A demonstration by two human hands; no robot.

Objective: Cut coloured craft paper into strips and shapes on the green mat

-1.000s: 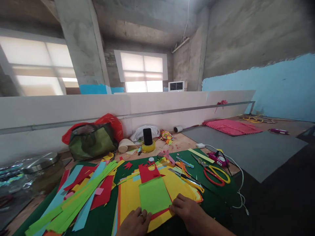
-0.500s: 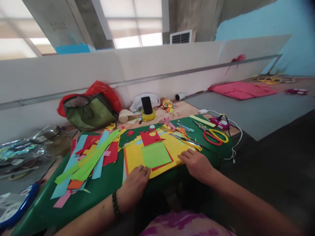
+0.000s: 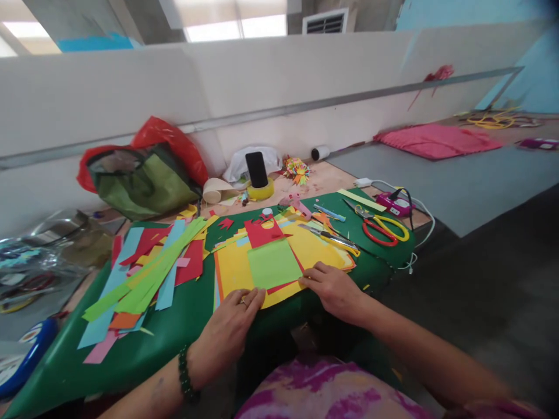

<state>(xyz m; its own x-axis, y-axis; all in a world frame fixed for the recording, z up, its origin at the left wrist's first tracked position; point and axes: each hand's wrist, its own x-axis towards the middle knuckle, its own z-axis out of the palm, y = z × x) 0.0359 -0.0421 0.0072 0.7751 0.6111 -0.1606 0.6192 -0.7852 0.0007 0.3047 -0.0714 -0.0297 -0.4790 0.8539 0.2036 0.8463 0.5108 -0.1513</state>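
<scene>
A light green paper square (image 3: 275, 263) lies over red paper (image 3: 261, 234) on a stack of yellow sheets (image 3: 233, 270). My left hand (image 3: 236, 320) has its fingers closed at the square's near left corner. At the near right corner, the fingertips of my right hand (image 3: 334, 294) are pressed together on its edge. A utility knife (image 3: 336, 240) rests on the stack beyond my right hand. Scissors with red and yellow handles (image 3: 379, 230) lie farther right. Whatever is under my fingertips is partly hidden.
Cut paper strips (image 3: 148, 285) are heaped on the left of the green table cover (image 3: 174, 343). A phone (image 3: 257, 169) leans at the back by a yellow tape roll (image 3: 261, 190). A pink glue gun (image 3: 297, 205) lies behind the stack, and a green bag (image 3: 144, 183) stands back left.
My right hand has moved left from the yellow sheet's edge to the green square's near right corner. My left hand stays at the left corner. The view has tilted down.
</scene>
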